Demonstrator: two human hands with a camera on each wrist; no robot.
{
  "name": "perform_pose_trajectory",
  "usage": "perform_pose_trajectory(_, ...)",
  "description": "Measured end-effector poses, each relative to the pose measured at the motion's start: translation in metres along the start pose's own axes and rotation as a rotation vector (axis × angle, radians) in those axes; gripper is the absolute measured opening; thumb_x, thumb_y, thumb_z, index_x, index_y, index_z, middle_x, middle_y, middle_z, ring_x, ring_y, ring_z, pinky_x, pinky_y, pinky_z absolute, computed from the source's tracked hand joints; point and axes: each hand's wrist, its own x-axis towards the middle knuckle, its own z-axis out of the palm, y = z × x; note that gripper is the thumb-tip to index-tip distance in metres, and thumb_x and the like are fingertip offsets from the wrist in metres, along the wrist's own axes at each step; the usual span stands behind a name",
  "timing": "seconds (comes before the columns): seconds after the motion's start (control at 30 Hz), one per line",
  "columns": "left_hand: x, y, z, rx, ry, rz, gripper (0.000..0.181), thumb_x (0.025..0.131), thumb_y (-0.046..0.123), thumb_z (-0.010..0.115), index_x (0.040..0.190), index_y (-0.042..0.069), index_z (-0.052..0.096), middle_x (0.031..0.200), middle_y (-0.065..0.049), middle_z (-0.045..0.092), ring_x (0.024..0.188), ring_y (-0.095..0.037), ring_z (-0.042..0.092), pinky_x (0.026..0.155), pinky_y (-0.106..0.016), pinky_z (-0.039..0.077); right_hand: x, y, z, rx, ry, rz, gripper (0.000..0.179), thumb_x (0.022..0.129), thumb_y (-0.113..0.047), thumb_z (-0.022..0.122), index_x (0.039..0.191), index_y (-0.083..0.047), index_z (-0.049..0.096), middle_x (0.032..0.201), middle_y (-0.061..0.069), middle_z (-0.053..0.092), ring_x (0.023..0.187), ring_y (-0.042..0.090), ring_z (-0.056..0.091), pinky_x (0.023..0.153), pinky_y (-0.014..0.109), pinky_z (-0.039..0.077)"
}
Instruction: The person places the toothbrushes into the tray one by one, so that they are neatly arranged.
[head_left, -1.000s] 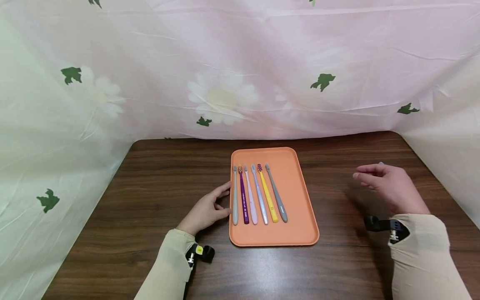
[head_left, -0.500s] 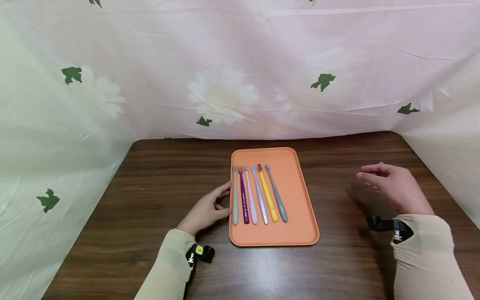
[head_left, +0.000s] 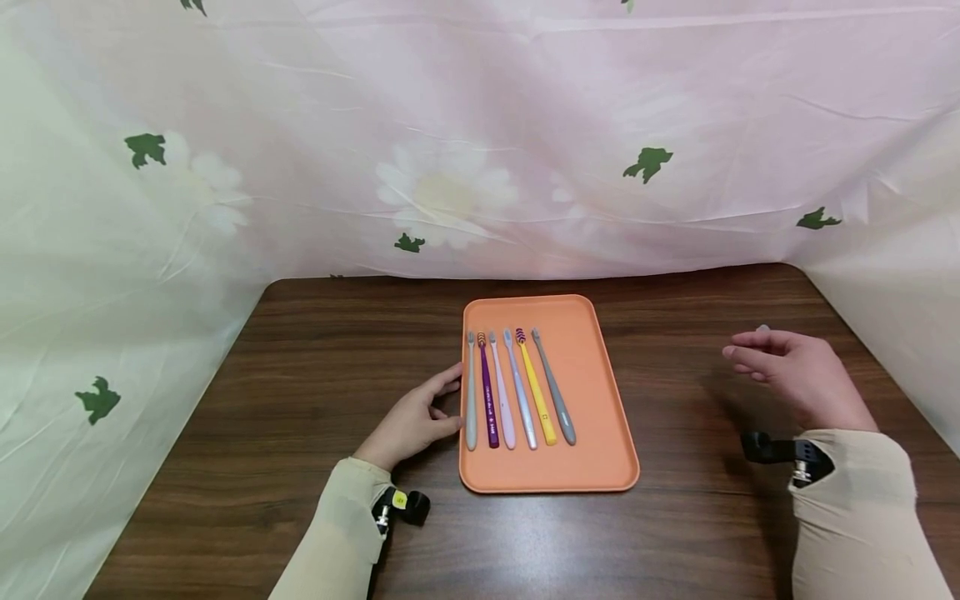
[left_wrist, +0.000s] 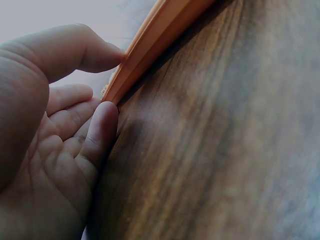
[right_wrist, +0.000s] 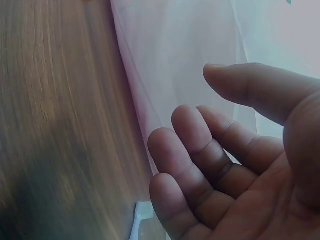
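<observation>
An orange tray (head_left: 606,454) lies on the table with several toothbrushes side by side: a pale grey-green toothbrush (head_left: 471,400), a purple toothbrush (head_left: 489,404), a pink toothbrush (head_left: 504,400), a light blue toothbrush (head_left: 522,396), a yellow toothbrush (head_left: 537,396) and a dark grey toothbrush (head_left: 557,396). My left hand (head_left: 411,423) touches the tray's left side with thumb and fingertips, seen close up in the left wrist view. At the right, my right hand (head_left: 798,375) hovers over the table, fingers loosely bent and holding nothing.
Past my right hand a small pale grey object (head_left: 762,327) peeks out, mostly hidden; a pale-edged clear item (right_wrist: 142,217) shows below the fingers in the right wrist view. A floral cloth (head_left: 450,125) hangs around the wooden table (head_left: 315,358).
My right hand has drifted slightly to the right. The left hand, the tray and the toothbrushes stay where they were.
</observation>
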Motion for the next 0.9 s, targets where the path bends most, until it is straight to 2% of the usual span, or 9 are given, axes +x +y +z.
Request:
perform_pose_trajectory(0.07, 0.000, 0.000, 0.000, -0.002, -0.001, 0.000, 0.074, 0.082, 0.020, 0.072, 0.145, 0.027, 0.033, 0.133, -0.002, 0.050, 0.083, -0.011, 0.060, 0.073, -0.029, 0.051, 0.001, 0.002, -0.001, -0.001, -0.002, 0.006, 0.063, 0.083, -0.059, 0.056, 0.124, -0.011, 0.056, 0.110, 0.011, 0.064, 0.084, 0.014, 0.061, 0.064, 0.031, 0.047)
perform_pose_trajectory(0.3, -0.001, 0.000, 0.000, 0.002, 0.001, 0.000, 0.074, 0.082, 0.021, 0.072, 0.145, 0.027, 0.033, 0.133, -0.001, 0.050, 0.083, -0.011, 0.060, 0.073, -0.029, 0.051, 0.002, 0.008, -0.004, 0.004, 0.023, -0.011, 0.064, 0.081, -0.058, 0.059, 0.122, -0.009, 0.057, 0.091, -0.016, 0.063, 0.078, 0.003, 0.061, 0.060, 0.030, 0.046)
perform_pose_trajectory(0.47, 0.000, 0.001, 0.000, 0.006, 0.001, -0.001, 0.074, 0.082, 0.021, 0.072, 0.145, 0.028, 0.033, 0.133, -0.001, 0.050, 0.083, -0.011, 0.060, 0.073, -0.029, 0.050, 0.001, 0.011, -0.007, 0.005, 0.028, 0.009, 0.066, 0.080, -0.060, 0.060, 0.123, -0.010, 0.057, 0.092, -0.015, 0.064, 0.077, 0.002, 0.060, 0.057, 0.031, 0.044)
perform_pose_trajectory(0.7, 0.001, 0.000, 0.000, 0.007, 0.004, 0.011, 0.074, 0.082, 0.020, 0.071, 0.145, 0.027, 0.033, 0.134, 0.001, 0.049, 0.090, -0.010, 0.059, 0.074, -0.028, 0.051, 0.003, 0.016, -0.009, 0.055, 0.045, -0.011, 0.065, 0.081, -0.053, 0.062, 0.124, -0.004, 0.056, 0.087, -0.028, 0.057, 0.077, 0.000, 0.062, 0.062, 0.024, 0.050)
perform_pose_trajectory(0.9, 0.001, 0.000, 0.001, 0.004, 0.004, 0.008, 0.074, 0.082, 0.020, 0.071, 0.145, 0.027, 0.034, 0.135, 0.001, 0.048, 0.092, -0.010, 0.058, 0.074, -0.027, 0.051, 0.004, 0.018, -0.009, 0.064, 0.078, -0.020, 0.064, 0.081, -0.051, 0.065, 0.120, -0.001, 0.058, 0.082, -0.030, 0.057, 0.073, -0.001, 0.062, 0.060, 0.023, 0.050)
